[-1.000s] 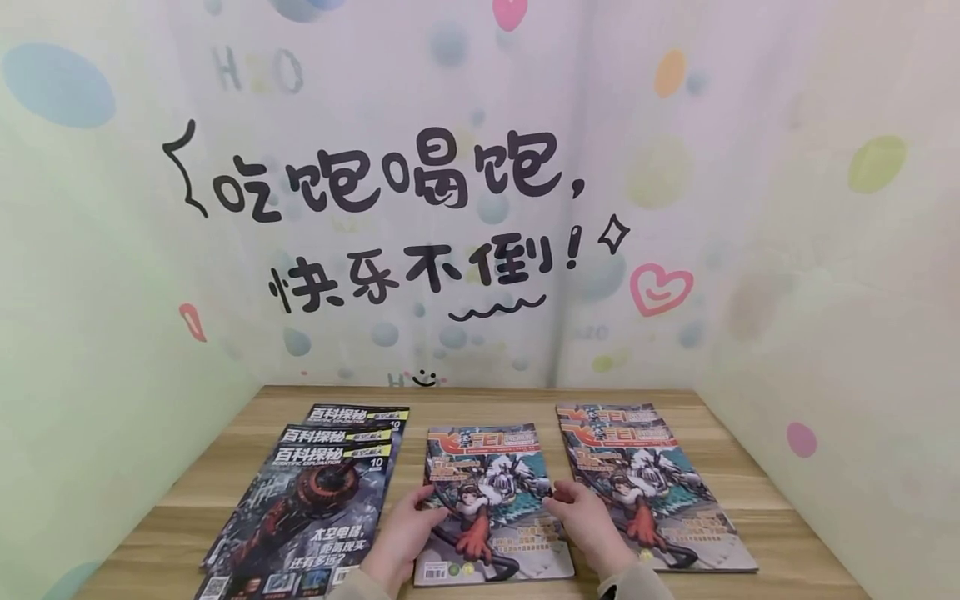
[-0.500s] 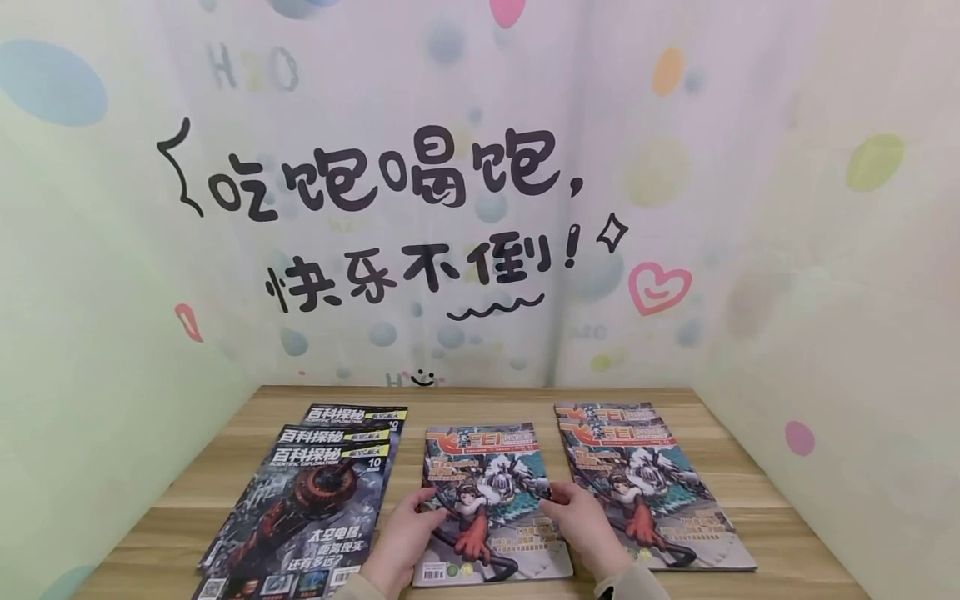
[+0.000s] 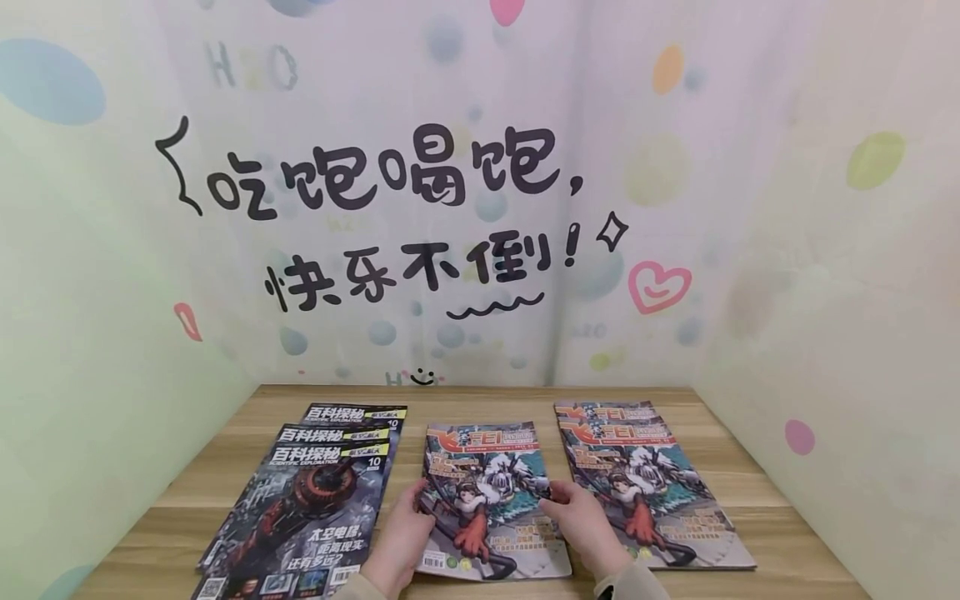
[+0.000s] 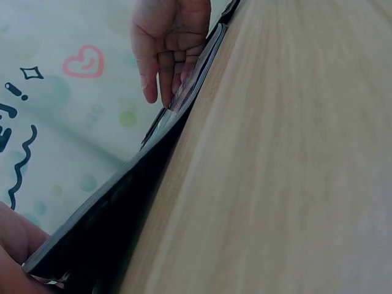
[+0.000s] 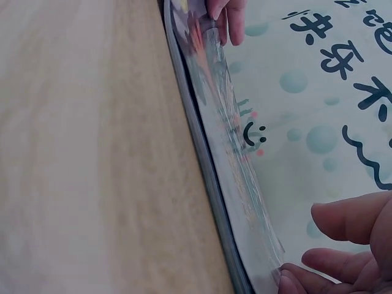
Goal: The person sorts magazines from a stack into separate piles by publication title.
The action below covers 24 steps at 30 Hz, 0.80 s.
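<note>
A magazine (image 3: 491,487) with an orange title and a red-gloved figure lies in the middle of the wooden table. My left hand (image 3: 401,533) grips its left edge; in the left wrist view that edge is lifted, with the dark underside (image 4: 116,208) showing above the table. At the right edge is my right hand (image 3: 585,525). The right wrist view shows its fingertips touching the cover's edge (image 5: 269,275) while the thumb (image 5: 343,219) stands apart from it.
At left, several overlapping dark magazines (image 3: 315,500) lie fanned. Matching orange-titled magazines (image 3: 652,492) overlap at right, close beside my right hand. A printed curtain (image 3: 480,350) rises behind the table (image 3: 480,404).
The middle magazine's left edge has come up slightly, tilting the cover. My left thumb has shifted from on top of the cover toward its edge. My right hand has hardly moved.
</note>
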{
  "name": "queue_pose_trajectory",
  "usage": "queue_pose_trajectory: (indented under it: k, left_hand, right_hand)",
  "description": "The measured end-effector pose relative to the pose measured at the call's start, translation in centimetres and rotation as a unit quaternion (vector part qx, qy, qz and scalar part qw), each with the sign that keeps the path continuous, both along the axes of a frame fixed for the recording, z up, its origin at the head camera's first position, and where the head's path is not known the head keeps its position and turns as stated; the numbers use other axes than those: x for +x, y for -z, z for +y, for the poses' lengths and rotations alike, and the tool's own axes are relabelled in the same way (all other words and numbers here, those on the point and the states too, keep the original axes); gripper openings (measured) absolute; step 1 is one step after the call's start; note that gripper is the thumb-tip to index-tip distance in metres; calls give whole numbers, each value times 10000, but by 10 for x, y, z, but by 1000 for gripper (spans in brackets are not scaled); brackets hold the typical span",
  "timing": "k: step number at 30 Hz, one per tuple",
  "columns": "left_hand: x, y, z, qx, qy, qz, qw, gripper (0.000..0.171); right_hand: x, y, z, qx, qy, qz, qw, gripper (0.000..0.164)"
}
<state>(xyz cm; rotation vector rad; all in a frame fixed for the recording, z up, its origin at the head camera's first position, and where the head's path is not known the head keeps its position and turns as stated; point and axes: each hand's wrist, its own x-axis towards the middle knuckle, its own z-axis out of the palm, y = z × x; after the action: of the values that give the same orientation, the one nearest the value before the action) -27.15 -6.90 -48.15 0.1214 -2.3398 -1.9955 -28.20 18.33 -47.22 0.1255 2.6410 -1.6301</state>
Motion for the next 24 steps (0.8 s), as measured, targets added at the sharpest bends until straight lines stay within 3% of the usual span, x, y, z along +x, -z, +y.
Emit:
queue_pose_trajectory:
  k: [16, 24]
  left_hand:
    - [1, 4, -1, 282, 148, -160, 9994, 64]
    - [1, 9, -3, 966, 366, -218, 9944, 63]
  right_hand:
    - [-1, 0, 0, -79, 59, -117, 9999, 51]
    - [0, 0, 1, -196, -17, -99, 9998, 54]
